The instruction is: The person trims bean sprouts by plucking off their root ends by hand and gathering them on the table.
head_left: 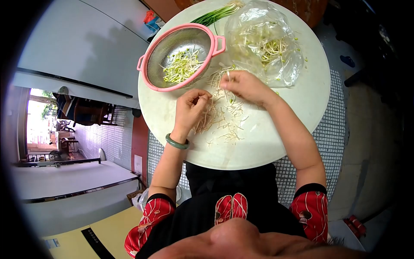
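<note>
The right hand [246, 86] pinches a sprout [228, 76] while the left hand [192, 108], fingers pressed together, sits nearer the strainer [172, 43].

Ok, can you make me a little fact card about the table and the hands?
Table: round, pale top
Pink-rimmed mesh colander: holds bean sprouts
Clear plastic bag: more bean sprouts inside
Spring onions: bunch at the table's far side
Loose pale strands: scattered beside and between the hands
Left hand: fingers curled together; what they hold is hidden
Left wrist: green bangle
Right hand: fingers seem to pinch a pale sprout
</note>
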The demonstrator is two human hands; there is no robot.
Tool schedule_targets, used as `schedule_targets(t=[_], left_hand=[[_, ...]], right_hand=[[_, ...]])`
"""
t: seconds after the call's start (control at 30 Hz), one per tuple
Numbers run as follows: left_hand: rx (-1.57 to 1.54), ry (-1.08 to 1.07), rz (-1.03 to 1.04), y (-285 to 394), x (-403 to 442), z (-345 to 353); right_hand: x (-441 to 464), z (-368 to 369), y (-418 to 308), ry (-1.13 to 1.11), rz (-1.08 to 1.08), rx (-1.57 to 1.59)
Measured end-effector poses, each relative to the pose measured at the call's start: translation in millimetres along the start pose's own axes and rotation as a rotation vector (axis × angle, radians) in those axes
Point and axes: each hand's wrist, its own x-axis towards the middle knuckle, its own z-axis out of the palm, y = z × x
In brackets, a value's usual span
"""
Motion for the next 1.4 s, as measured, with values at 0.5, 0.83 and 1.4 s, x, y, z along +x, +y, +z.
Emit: schedule_targets(t=[0.5, 0.83, 1.4], left_hand=[[0.818, -0.041, 0.541, 3, 31, 15], [0.685, 0.091, 0.371, -1, 31, 23], [0.570, 0.022, 0.428, 18, 20, 15]], right_hand=[[3, -28, -1, -0.029, -0.003, 0.756], [2, -31, -4, 0.038, -0.007, 0.636], [1, -11, 0, -0.024, 0.093, -0.221]])
